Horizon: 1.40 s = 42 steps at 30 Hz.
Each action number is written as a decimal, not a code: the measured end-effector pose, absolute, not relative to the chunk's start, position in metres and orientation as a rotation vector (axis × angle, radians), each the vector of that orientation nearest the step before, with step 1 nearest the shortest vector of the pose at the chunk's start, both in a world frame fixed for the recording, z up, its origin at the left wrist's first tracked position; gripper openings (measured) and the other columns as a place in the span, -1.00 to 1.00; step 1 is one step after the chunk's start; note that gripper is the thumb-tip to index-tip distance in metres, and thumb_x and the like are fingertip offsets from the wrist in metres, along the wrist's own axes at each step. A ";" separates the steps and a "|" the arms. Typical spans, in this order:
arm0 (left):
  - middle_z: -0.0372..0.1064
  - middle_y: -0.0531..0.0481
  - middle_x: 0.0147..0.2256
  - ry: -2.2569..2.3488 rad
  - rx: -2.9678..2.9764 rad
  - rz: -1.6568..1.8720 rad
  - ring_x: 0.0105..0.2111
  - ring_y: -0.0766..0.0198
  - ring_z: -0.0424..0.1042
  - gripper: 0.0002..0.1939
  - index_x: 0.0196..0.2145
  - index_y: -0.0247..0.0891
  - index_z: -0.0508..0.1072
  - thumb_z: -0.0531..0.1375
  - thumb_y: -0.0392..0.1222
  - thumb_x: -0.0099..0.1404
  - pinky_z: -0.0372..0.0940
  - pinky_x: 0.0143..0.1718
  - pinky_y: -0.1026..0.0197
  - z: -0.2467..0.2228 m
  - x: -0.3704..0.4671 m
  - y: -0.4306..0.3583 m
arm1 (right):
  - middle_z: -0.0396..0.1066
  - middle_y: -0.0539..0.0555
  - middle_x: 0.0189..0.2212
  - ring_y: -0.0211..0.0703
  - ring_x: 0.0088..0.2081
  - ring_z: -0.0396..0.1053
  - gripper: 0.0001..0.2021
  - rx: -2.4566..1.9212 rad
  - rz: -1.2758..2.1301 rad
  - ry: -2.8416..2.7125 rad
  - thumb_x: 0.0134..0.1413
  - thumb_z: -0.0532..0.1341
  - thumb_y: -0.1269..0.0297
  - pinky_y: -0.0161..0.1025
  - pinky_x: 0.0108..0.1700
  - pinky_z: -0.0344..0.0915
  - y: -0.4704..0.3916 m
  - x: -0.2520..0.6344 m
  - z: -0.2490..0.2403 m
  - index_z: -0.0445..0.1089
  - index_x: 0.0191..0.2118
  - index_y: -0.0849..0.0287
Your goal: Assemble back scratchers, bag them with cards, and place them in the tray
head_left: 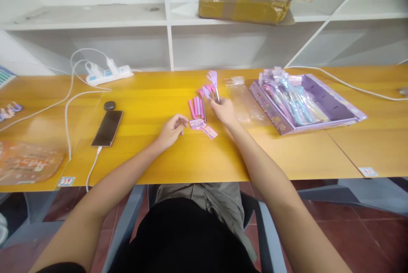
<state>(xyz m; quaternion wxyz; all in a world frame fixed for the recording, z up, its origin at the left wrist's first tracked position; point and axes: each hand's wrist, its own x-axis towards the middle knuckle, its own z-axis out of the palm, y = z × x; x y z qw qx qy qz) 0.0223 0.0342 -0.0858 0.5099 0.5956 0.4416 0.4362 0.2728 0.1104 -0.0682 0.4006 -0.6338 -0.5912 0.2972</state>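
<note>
My right hand [223, 109] is closed round the metal rod of a stick with a lilac hand-shaped head [212, 78], which points away from me. Beside its fingers lie several pink and purple sticks [198, 107] with small hand-shaped tops. My left hand [174, 130] is just left of them, fingers curled and slightly apart, with nothing visible in it. Small pink printed cards [210, 132] lie between my hands, below the sticks. Clear plastic bags [244, 100] lie flat to the right of my right hand.
An open purple box [331, 124] with several bagged sticks [295, 100] stands at the right. At the left are a phone [107, 128], a black case [109, 105], a power strip [110, 75] and cables. A taped carton [245, 3] sits on the shelf.
</note>
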 end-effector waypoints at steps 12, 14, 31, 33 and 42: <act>0.49 -0.01 -0.26 1.016 1.238 1.255 -0.28 0.27 0.48 -0.52 -0.15 -0.23 0.48 0.30 0.30 0.48 0.42 -0.20 0.22 -0.098 0.018 0.045 | 0.30 -0.08 -0.55 -0.25 -0.47 0.24 -0.33 -0.809 1.465 -1.746 0.16 0.38 -0.49 -0.28 -0.38 0.23 0.066 0.208 -0.082 0.58 -0.28 0.15; 0.46 0.01 -0.31 1.008 1.262 1.206 -0.33 0.28 0.47 -0.53 -0.12 -0.23 0.46 0.25 0.29 0.53 0.41 -0.24 0.22 -0.096 0.017 0.044 | 0.21 -0.12 -0.61 -0.27 -0.54 0.18 -0.30 -0.848 1.466 -1.586 0.17 0.34 -0.54 -0.27 -0.43 0.21 0.070 0.213 -0.082 0.56 -0.27 0.14; 0.19 0.10 -0.43 1.034 1.714 0.876 -0.42 0.26 0.19 -0.26 0.43 -0.24 0.38 0.04 0.38 0.62 0.23 -0.29 0.18 -0.086 0.019 0.029 | 0.03 -0.17 -0.66 -0.33 -0.62 -0.08 -0.39 -0.845 1.127 -1.106 0.16 0.40 -0.45 -0.26 -0.56 -0.16 0.092 0.243 -0.067 0.41 -0.36 0.07; 0.22 0.10 -0.44 1.031 1.739 0.866 -0.41 0.24 0.22 -0.28 0.44 -0.24 0.39 0.05 0.34 0.64 0.26 -0.25 0.17 -0.087 0.018 0.030 | 0.02 -0.17 -0.67 -0.34 -0.63 -0.07 -0.39 -0.830 1.133 -1.131 0.19 0.39 -0.45 -0.26 -0.56 -0.16 0.091 0.241 -0.068 0.40 -0.38 0.07; 0.35 0.10 -0.40 0.996 1.828 0.823 -0.35 0.23 0.34 -0.40 0.54 -0.14 0.31 0.09 0.03 0.65 0.31 -0.07 0.13 -0.087 0.017 0.031 | 0.00 -0.15 -0.65 -0.32 -0.59 -0.03 -0.37 -0.866 1.090 -1.241 0.22 0.37 -0.44 -0.26 -0.51 -0.04 0.090 0.247 -0.067 0.37 -0.45 0.08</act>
